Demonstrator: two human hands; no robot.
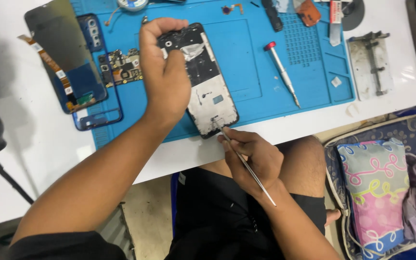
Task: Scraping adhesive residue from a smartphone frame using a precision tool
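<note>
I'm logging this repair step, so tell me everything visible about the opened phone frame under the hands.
The opened black phone frame lies flat on the blue work mat, slanting from upper left to lower right, its lower end near the mat's front edge. Its inside faces up: pale, scuffed metal-looking plate, dark patches and small cut-outs near the top. The left hand grips its upper left side; the right hand holds thin metal tweezers whose tip touches the bottom end.

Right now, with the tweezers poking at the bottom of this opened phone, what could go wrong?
1. The tweezers tip sits at the opened phone's lower edge; a slip could scratch parts there.
2. The left hand holds only the top end, so the phone may pivot.
3. The red-capped screwdriver lies loose and could roll off the blue mat.
</note>
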